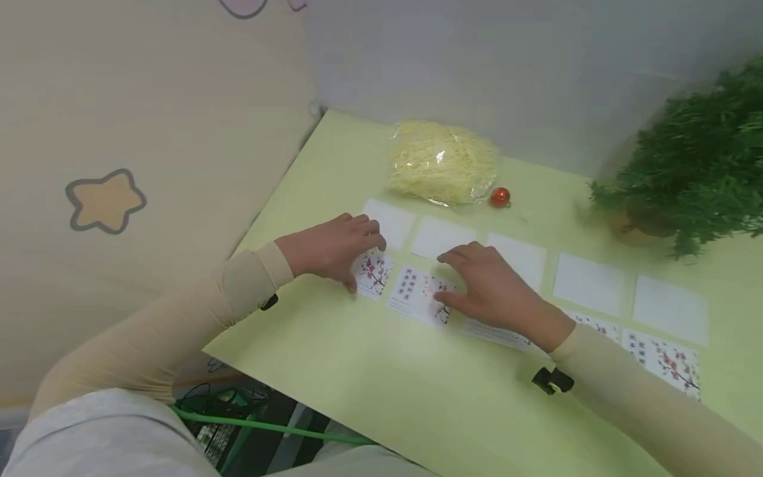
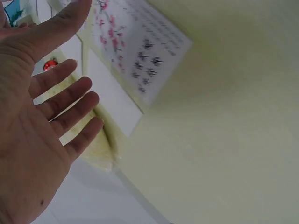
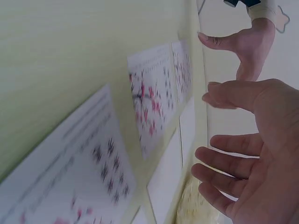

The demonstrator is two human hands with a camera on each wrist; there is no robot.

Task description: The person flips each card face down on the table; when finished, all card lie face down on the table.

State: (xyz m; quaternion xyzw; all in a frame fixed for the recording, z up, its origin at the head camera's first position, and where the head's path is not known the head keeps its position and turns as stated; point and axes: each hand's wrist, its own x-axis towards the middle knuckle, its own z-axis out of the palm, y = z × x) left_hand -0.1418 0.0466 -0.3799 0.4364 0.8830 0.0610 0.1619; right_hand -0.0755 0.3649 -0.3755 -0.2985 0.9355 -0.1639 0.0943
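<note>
My left hand (image 1: 334,248) hovers over the leftmost printed card (image 1: 375,275), thumb and fingers spread, and covers part of it. In the left wrist view its palm and fingers hold nothing. My right hand (image 1: 491,288) is above the second printed card (image 1: 411,295), with thumb and fingers apart; the right wrist view shows that palm bare too. The printed cards bear pink blossom branches and dark characters. Behind them lies a row of blank white cards (image 1: 590,283). My right arm hides parts of the front row, including much of a third printed card (image 1: 497,333).
A clear bag of pale yellow shreds (image 1: 444,162) lies at the back, beside a small red ball ornament (image 1: 500,197). A green bushy plant (image 1: 703,156) stands at the back right. The light green table (image 1: 334,371) meets walls at its left and back.
</note>
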